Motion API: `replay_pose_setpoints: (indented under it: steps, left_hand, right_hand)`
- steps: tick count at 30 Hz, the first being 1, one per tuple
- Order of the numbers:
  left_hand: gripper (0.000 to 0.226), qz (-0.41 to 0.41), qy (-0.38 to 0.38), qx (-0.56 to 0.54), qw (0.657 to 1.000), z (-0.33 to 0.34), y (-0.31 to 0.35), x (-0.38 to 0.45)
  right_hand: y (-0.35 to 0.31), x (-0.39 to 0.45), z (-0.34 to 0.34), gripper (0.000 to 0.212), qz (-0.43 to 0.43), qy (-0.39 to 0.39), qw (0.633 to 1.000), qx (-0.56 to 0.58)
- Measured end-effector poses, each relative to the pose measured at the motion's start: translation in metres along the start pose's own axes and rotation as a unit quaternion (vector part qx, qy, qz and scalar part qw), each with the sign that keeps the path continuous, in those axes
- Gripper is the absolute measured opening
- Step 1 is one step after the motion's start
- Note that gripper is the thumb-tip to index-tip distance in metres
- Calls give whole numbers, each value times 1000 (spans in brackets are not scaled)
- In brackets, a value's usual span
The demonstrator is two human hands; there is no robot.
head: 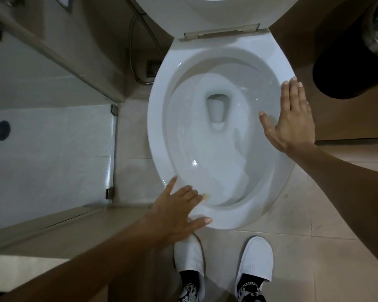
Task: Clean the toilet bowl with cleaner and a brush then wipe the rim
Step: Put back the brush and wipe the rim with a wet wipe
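Note:
A white toilet bowl (157, 131) fills the middle of the head view, its lid and seat (205, 14) raised against the back. Water sits in the drain hole (217, 110). My left hand (179, 212) is spread flat over the near left part of the rim, fingers straight, holding nothing. My right hand (290, 118) is also flat with fingers straight, over the right side of the rim. A small yellowish spot (205, 196) shows inside the bowl by my left fingertips. No brush, cleaner bottle or cloth is in view.
A glass shower partition (113, 153) and the shower floor lie to the left. A black bin (347, 68) stands at the right back. A hose (132, 55) hangs left of the toilet, above a floor drain (152, 67). My feet in white slippers (256, 258) stand on beige tiles.

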State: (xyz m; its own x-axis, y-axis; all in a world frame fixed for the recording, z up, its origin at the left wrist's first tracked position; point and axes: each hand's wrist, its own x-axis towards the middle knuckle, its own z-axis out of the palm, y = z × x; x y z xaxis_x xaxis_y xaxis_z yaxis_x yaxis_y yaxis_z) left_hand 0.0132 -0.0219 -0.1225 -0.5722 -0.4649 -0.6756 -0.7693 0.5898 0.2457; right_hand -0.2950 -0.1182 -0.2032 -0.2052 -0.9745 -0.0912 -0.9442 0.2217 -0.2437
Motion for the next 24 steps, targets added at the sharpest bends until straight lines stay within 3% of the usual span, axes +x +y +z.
replay_pose_setpoints:
  steps: [2, 5, 8, 10, 18, 24]
  left_hand:
    - [109, 14, -10, 58, 998, -12, -19, 4]
    - [101, 41, -16, 128, 991, -27, -50, 13]
    - [94, 39, 33, 195, 979, -40, -83, 24]
    - [93, 22, 13, 234, 972, -55, -98, 32]
    - [78, -36, 1, 435, 900, -126, -137, 94]
    - [73, -75, -11, 504, 861, -157, -143, 132]
  right_hand:
    - [0, 0, 0, 81, 1, -2, 1000, 0]
    - [-1, 0, -1, 81, 3, -2, 1000, -1]
    - [-1, 0, -1, 81, 3, -2, 1000, -4]
    - [-1, 0, 0, 81, 3, 1, 1000, -2]
    - [-2, 0, 0, 81, 7, -2, 1000, -2]
    - [-2, -1, -1, 81, 10, -8, 1000, -9]
